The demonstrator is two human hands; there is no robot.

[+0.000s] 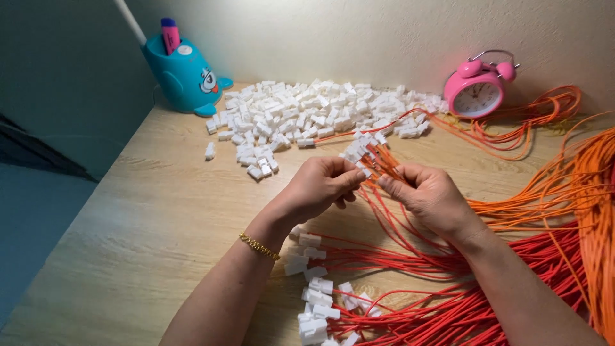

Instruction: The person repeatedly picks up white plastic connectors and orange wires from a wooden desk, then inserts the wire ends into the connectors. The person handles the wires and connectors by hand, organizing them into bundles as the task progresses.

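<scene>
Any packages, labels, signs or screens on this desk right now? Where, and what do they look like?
No packages, signs or screens show.
Alarm clock: far right by the wall, round, pink, white dial.
Pen holder: far left corner, blue cartoon animal shape, holding a pink marker with a small label.

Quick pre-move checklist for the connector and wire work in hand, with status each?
1. Left hand pinches a white connector: ok.
2. Right hand grips the orange wire bundle: ok.
3. Wire end seated in connector: cannot tell, fingers hide it.
4. Loose white connectors pile within reach on the wooden table: ok.
5. Finished red wires with connectors lie apart from the pile: ok.
6. Orange wires at right untangled: not ok.
</scene>
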